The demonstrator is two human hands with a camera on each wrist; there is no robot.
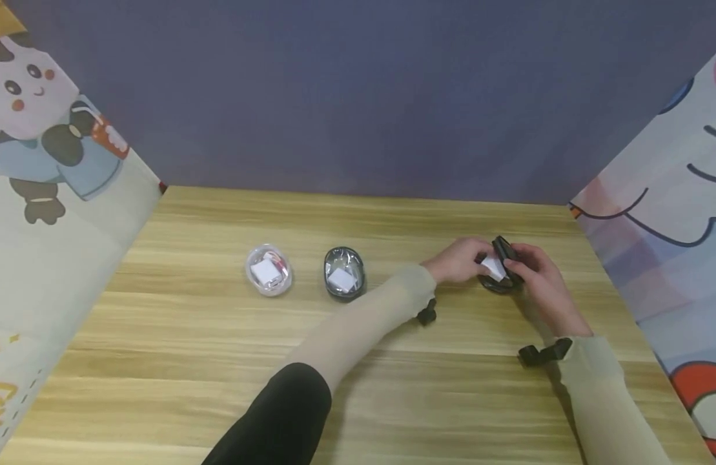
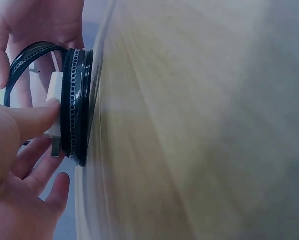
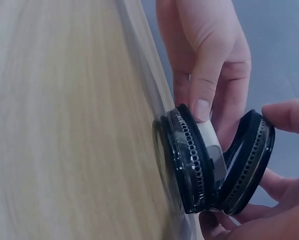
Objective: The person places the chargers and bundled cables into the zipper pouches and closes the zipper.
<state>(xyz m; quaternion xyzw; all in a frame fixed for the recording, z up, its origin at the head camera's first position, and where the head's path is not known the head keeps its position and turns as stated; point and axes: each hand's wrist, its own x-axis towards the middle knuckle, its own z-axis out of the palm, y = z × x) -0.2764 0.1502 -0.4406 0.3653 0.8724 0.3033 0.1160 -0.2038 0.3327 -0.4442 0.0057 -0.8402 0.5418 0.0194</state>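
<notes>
On the right of the table stands a small oval clear zip case with black trim, its lid raised like a clamshell. A white power adapter sits inside it, a metal prong showing at one end in the left wrist view. My left hand comes in from the left and pinches the adapter at the case's edge, thumb pressed on it. Opposite, my right hand grips the raised lid between thumb and fingers. Part of the case's inside is hidden behind the lid and fingers.
A clear case with a pale rim lies to the left, holding a white block and something reddish. Nearer the middle lies another black-rimmed clear case with a white block, close to my left sleeve. A dark panel rises behind the table.
</notes>
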